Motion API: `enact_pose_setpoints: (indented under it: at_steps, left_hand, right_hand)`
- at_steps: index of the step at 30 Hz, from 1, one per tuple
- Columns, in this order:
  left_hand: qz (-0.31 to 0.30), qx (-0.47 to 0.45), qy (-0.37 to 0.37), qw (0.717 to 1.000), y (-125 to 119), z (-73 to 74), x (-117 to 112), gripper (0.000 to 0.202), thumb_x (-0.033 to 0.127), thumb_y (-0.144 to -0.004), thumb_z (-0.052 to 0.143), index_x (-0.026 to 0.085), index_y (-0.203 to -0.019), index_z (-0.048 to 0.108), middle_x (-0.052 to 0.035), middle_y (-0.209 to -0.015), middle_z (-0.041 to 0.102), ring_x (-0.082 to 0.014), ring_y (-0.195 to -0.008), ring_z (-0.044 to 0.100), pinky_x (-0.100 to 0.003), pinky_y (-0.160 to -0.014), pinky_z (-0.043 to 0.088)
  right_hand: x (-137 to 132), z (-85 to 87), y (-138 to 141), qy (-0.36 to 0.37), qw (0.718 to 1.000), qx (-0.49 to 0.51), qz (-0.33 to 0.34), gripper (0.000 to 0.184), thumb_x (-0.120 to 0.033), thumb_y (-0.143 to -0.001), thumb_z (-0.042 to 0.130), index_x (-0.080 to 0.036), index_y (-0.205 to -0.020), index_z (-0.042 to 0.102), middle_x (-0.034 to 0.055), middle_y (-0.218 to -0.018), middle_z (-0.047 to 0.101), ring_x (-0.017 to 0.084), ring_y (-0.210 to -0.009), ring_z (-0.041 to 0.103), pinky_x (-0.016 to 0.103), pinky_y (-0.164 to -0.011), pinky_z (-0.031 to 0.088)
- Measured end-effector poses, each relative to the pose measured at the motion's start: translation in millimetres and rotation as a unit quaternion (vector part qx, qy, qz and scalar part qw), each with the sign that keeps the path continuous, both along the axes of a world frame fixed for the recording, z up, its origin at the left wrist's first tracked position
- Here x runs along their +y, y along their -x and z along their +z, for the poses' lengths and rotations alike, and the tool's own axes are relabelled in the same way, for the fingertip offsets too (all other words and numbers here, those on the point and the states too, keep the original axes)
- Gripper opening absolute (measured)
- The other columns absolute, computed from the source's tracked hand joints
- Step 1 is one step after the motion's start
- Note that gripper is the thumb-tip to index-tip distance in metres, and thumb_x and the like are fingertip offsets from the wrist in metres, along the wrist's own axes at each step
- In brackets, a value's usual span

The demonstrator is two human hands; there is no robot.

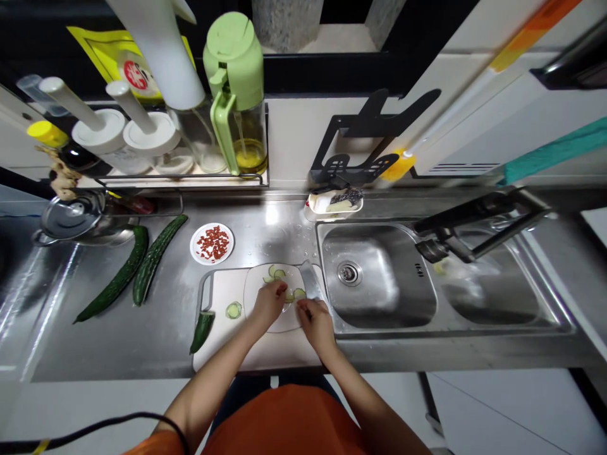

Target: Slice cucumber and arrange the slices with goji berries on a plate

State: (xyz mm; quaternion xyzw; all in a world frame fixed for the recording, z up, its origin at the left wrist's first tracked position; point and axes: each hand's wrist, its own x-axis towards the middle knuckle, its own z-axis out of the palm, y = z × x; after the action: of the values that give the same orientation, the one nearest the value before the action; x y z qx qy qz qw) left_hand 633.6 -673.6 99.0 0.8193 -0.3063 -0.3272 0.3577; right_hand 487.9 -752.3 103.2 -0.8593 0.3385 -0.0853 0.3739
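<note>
A white cutting board (227, 344) lies at the counter's front edge with a white plate (279, 323) on it. Several thin cucumber slices (277, 273) lie on the plate. My left hand (268, 303) reaches over the plate, its fingers pinched on a cucumber slice (289, 296). Just to its right, my right hand (317, 321) is closed at the base of a knife blade (310, 281) that points away from me toward the sink. One loose slice (233, 309) and a cucumber end piece (202, 330) lie on the board's left part.
Two whole cucumbers (142, 265) lie on the steel counter to the left, by a small dish of red bits (212, 243). A double sink (379, 278) with a black tap (478, 227) is right of the board. Bottles and jars fill the back shelf (190, 180); a pot lid (71, 218) sits far left.
</note>
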Motion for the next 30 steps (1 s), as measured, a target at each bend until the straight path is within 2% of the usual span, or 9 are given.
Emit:
enact_pose_setpoints:
  at_steps: [3, 6, 13, 19, 30]
  left_hand:
    - [-0.051, -0.062, -0.022, 0.997, -0.4, -0.9, -6.6, 0.022, 0.009, -0.077, 0.049, 0.02, -0.091, 0.062, -0.0033, -0.086, 0.066, -0.0163, -0.082, 0.058, -0.027, -0.075, 0.042]
    - [-0.078, -0.094, -0.027, 0.992, -1.8, -3.1, -10.6, 0.021, 0.009, -0.078, 0.047, 0.019, -0.089, 0.061, -0.0051, -0.084, 0.064, -0.0187, -0.086, 0.055, -0.029, -0.077, 0.04]
    - [-0.077, -0.081, 0.011, 0.994, -4.6, -10.5, -13.4, 0.017, 0.012, -0.078, 0.049, 0.018, -0.087, 0.062, -0.0067, -0.081, 0.062, -0.021, -0.086, 0.052, -0.031, -0.077, 0.038]
    - [-0.087, -0.079, -0.009, 0.993, -3.2, -11.2, -15.4, 0.018, 0.013, -0.079, 0.048, 0.018, -0.089, 0.061, -0.0066, -0.082, 0.06, -0.0207, -0.089, 0.051, -0.031, -0.078, 0.038]
    - [-0.117, -0.145, -0.025, 0.982, -0.9, -14.8, -17.6, 0.018, 0.016, -0.084, 0.045, 0.018, -0.09, 0.061, -0.0065, -0.081, 0.059, -0.0207, -0.087, 0.05, -0.031, -0.076, 0.038]
  right_hand:
    - [-0.5, -2.2, -3.7, 0.017, 1.0, 0.019, 0.004, 0.02, -0.016, -0.082, 0.045, -0.019, -0.088, 0.063, 0.0038, -0.078, 0.064, 0.019, -0.08, 0.05, 0.026, -0.071, 0.038]
    - [0.0, -2.7, -5.7, 0.035, 0.999, 0.036, 0.007, 0.02, -0.016, -0.082, 0.045, -0.019, -0.087, 0.064, 0.0038, -0.077, 0.064, 0.019, -0.079, 0.049, 0.026, -0.071, 0.037]
    - [-0.4, -0.9, -7.4, 0.069, 0.996, 0.061, 0.015, 0.019, -0.017, -0.083, 0.046, -0.019, -0.089, 0.064, 0.0042, -0.076, 0.063, 0.019, -0.08, 0.048, 0.026, -0.072, 0.035]
    - [-0.5, 0.7, -8.9, 0.094, 0.992, 0.08, 0.019, 0.018, -0.016, -0.083, 0.047, -0.02, -0.087, 0.064, 0.0042, -0.074, 0.063, 0.019, -0.078, 0.047, 0.027, -0.07, 0.032]
    - [1.9, 2.3, -10.9, 0.118, 0.987, 0.102, 0.025, 0.016, -0.017, -0.083, 0.048, -0.019, -0.086, 0.063, 0.0045, -0.075, 0.063, 0.02, -0.079, 0.046, 0.029, -0.069, 0.03]
